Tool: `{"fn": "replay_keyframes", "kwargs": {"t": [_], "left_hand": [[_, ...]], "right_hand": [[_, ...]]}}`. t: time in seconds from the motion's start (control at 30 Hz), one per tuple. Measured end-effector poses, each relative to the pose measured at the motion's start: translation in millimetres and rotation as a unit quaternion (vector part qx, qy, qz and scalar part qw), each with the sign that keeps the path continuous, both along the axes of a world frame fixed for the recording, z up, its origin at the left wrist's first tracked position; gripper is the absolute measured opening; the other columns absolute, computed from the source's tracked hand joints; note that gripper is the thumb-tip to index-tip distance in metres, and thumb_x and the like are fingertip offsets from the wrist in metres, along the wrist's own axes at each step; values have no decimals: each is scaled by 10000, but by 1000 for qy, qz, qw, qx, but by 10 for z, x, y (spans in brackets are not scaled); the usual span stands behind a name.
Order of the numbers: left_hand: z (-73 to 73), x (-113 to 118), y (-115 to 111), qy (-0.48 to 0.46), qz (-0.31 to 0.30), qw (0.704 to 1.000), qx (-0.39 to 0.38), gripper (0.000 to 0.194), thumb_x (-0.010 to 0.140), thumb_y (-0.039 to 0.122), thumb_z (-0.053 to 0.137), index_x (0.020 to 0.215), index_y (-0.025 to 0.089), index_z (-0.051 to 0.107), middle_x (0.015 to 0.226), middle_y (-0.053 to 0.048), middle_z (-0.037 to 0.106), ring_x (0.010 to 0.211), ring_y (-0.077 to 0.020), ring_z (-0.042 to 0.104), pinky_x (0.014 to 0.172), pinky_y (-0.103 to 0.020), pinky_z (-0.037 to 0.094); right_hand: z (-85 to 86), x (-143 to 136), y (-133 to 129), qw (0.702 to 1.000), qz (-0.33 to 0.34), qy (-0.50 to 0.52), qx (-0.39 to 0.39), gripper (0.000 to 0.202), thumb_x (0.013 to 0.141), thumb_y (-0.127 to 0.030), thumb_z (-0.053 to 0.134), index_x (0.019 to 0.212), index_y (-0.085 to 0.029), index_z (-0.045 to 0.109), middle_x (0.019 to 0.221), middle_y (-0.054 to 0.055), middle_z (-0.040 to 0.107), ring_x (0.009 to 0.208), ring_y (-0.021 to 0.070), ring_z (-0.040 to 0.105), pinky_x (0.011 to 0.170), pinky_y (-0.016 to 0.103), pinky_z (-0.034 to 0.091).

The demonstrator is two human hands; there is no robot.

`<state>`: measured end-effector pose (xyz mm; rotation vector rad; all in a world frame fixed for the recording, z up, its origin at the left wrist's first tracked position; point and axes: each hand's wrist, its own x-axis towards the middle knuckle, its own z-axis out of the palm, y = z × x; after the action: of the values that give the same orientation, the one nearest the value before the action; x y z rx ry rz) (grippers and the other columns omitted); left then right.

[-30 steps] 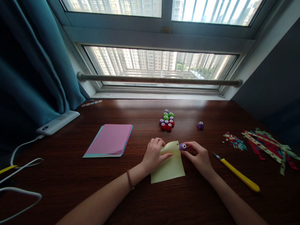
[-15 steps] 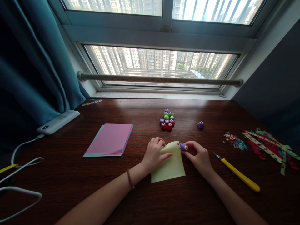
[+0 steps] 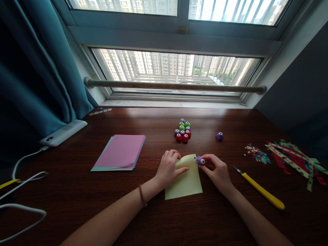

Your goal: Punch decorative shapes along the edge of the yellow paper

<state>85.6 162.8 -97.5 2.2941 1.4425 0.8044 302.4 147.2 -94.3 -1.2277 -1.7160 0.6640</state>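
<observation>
Purple punch [image 3: 199, 160] at the pale yellow sheet's [image 3: 185, 186] upper right corner, beside a small dark star [image 3: 194, 158]. Right hand [image 3: 216, 167] pinches the punch; left hand [image 3: 167, 168] grips the sheet. Yellow-handled knife [image 3: 262, 190] lies rightward, pink-topped paper stack [image 3: 120, 150] leftward.

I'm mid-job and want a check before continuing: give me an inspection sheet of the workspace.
Surface: dark wood-grain tabletop, glossy.
Work items: yellow paper with a star mark near one corner; purple punch at that edge, contact unclear.
Clutter: punch cluster, second purple punch, coloured paper stack, confetti, holed strips, yellow-handled knife, blade exposed.
Hands: left hand on the yellow paper, thumb on top; right hand grips the purple punch.
Cables: white cables at left, one plugged into a white device.
Surroundings: window, metal bar, blue curtain.
</observation>
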Motion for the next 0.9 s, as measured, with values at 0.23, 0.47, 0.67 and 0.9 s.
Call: {"fn": "replay_keyframes", "kwargs": {"t": [0.23, 0.47, 0.67, 0.9], "left_hand": [[8, -3, -7, 1, 5, 1000, 4, 367, 703, 415, 747, 866, 187, 511, 959, -46, 496, 908, -250, 452, 802, -376, 399], [11, -5, -5, -1, 9, 1000, 6, 335, 727, 396, 732, 866, 186, 512, 961, -48, 497, 910, -247, 453, 802, -372, 399], [12, 1, -16, 2, 10, 1000, 4, 320, 739, 378, 726, 866, 178, 511, 959, -48, 496, 913, -243, 447, 803, -368, 394], [14, 5, -13, 5, 9, 1000, 5, 354, 706, 391, 751, 867, 184, 513, 958, -47, 500, 903, -247, 451, 795, -371, 399]], "right_hand": [[21, -2, -5, 1000, -3, -12, 4, 151, 785, -234, 647, 920, -190, 595, 893, 30, 587, 772, 180, 578, 710, 304, 513], [32, 1, -8, 1000, -2, -25, 11, 138, 782, -249, 655, 896, -189, 605, 860, 32, 590, 750, 187, 580, 687, 313, 517], [-10, 7, 4, 999, 11, -26, 30, 155, 810, -214, 613, 963, -195, 594, 965, 43, 584, 856, 195, 576, 776, 321, 515], [1, 7, 6, 998, 2, -45, 45, 166, 824, -229, 595, 987, -197, 593, 979, 52, 597, 892, 210, 574, 811, 341, 501]]}}
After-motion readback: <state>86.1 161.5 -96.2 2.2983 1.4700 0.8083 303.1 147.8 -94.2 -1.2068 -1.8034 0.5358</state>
